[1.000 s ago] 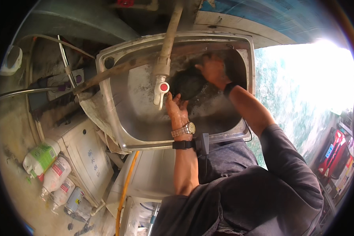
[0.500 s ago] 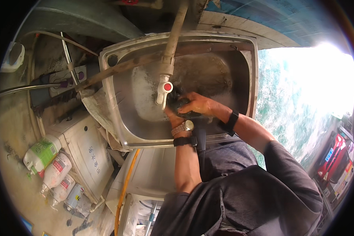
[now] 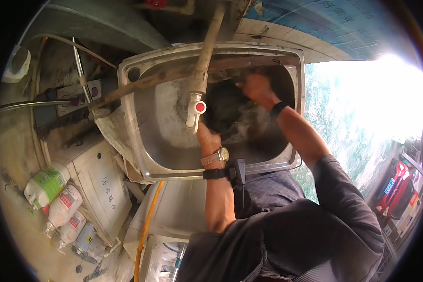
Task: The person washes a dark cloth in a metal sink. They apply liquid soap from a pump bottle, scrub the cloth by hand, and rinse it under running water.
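Observation:
Inside the metal sink (image 3: 169, 162), a dark wet-looking cloth (image 3: 223, 105) spreads between my hands; its exact kind I cannot make out. My right hand (image 3: 258, 88), blurred by motion, grips its upper right part with closed fingers. Lower and to the left, my left hand (image 3: 208, 135) is closed at the cloth's near end, its fingers partly hidden behind the tap. The white tap (image 3: 196, 110) with a red button hangs over the sink from a pipe. My left wrist wears a watch (image 3: 222, 154) and a black strap.
A pipe (image 3: 150, 81) crosses above the basin. Left of the sink stand a white cabinet (image 3: 96, 181) and several bottles, including a green-labelled jug (image 3: 47, 185). A yellow hose (image 3: 148, 225) runs down beside a white machine. A bright glass pane (image 3: 333, 108) lies to the right.
My right hand has moved up and to the right, away from my left hand. The dark cloth, bunched between them before, is now spread out. My left hand has shifted slightly.

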